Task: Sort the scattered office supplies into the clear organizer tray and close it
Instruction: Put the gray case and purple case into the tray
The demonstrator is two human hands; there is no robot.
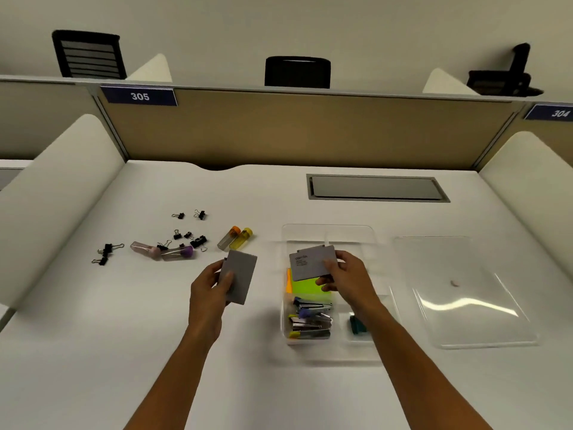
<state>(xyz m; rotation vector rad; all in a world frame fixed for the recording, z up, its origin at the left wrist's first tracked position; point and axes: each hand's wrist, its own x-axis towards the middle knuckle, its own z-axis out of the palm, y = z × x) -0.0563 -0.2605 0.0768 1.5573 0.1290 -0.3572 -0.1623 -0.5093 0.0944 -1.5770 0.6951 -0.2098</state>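
The clear organizer tray sits on the white desk, holding green and orange sticky notes, several staplers and a teal item. My right hand holds a grey card box over the tray's middle. My left hand holds a second grey card box above the desk, left of the tray. Several black binder clips and small tubes with pink, purple, orange and yellow caps lie scattered to the left. The clear lid lies flat to the right of the tray.
A grey cable hatch is set into the desk behind the tray. White side dividers and a tan back partition wall the desk in. Black chairs show beyond the partition.
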